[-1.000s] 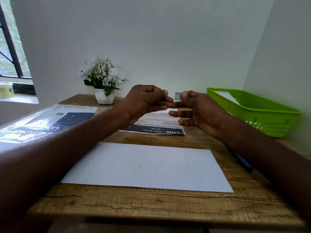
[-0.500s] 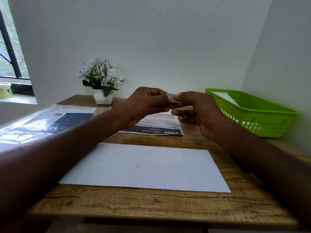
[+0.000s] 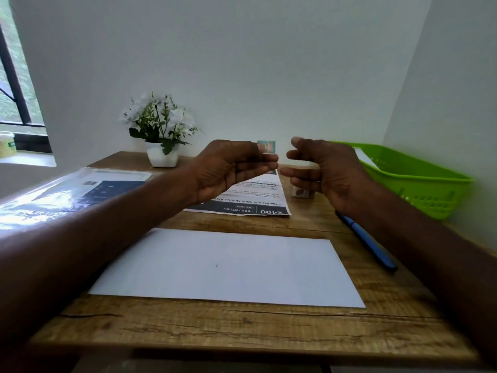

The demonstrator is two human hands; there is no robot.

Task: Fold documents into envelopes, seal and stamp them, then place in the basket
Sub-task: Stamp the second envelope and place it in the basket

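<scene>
Both hands raised above worktop (image 3: 242,327), mid-frame, near each other but apart.

L hand (image 3: 228,168): fingers curled, thumb + forefinger pinching small teal stamp (image 3: 266,146), held upright at fingertip level. Stamp w/ pale looped mark on face; detail too small to read.

R hand (image 3: 322,168): fingers loosely bent, spread, gripping nothing. Not touching stamp or L hand.

White envelope (image 3: 228,267): flat on worktop, front centre, below both forearms, long side parallel to near edge. Blank face up, one tiny dark speck near middle. Flap side not visible.

Green basket (image 3: 419,184): far R against wall, slotted sides, white sheet (image 3: 363,157) lying inside.

Printed sheet (image 3: 252,200): behind envelope, text upside-down to viewer, "2400" and "DESK / STUDY" in dark band at near edge. Partly hidden by L hand.

Blue pen (image 3: 368,243): on worktop R of envelope, angled, partly under R forearm.

Small clear container (image 3: 302,193): just R of printed sheet, below R hand; contents unclear.

Plastic-wrapped pack (image 3: 67,195), dark print w/ barcode: L side, glare on wrap.

White pot w/ white flowers (image 3: 161,130): back L by wall.
</scene>
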